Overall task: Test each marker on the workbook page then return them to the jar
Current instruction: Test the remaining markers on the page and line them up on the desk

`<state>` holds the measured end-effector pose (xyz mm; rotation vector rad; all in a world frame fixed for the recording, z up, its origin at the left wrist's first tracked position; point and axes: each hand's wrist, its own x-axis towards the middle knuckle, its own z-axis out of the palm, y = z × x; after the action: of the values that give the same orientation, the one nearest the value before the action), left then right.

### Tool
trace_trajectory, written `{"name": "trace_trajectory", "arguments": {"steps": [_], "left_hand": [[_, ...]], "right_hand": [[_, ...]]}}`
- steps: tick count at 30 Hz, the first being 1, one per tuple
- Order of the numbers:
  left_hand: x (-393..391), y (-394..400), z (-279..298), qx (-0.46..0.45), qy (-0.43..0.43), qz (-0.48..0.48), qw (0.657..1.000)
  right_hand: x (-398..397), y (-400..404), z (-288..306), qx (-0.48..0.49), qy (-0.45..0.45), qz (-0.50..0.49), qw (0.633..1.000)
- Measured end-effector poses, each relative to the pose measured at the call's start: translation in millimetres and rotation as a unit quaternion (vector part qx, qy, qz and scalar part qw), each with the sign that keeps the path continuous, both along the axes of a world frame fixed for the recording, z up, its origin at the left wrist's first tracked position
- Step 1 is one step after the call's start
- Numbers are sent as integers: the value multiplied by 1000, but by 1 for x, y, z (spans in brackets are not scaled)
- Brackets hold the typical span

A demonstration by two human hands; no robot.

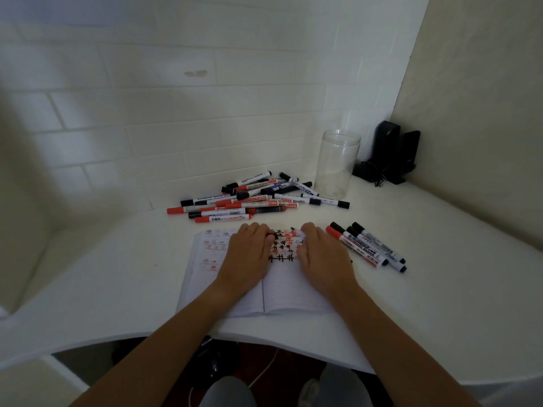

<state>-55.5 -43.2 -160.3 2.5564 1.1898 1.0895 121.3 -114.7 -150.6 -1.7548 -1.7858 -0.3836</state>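
Your left hand [245,254] pinches a black cap and your right hand [320,254] grips a marker (mostly hidden) over the workbook [235,301], ready for testing; the jar [338,163] stands empty beyond.

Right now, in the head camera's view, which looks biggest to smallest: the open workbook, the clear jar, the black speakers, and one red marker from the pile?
1. workbook, largest by far, though it lies nearest the camera.
2. clear jar.
3. black speakers, looking close to the jar; they stand farther back, so that order is unsure.
4. red marker, smallest.
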Motion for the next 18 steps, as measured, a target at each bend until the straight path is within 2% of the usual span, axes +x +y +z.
{"name": "trace_trajectory", "arguments": {"steps": [5,9,12,18], "left_hand": [[-1,-7,5,-34,14,-2,999],[-1,-8,5,-46,3,1,999],[0,-7,4,-52,8,-4,999],[1,-3,1,-73,35,-18,997]], "right_hand": [[7,-3,7,34,39,21,998],[13,-8,9,100,167,52,979],[16,-8,8,79,206,1,975],[11,-6,11,3,298,61,953]]}}
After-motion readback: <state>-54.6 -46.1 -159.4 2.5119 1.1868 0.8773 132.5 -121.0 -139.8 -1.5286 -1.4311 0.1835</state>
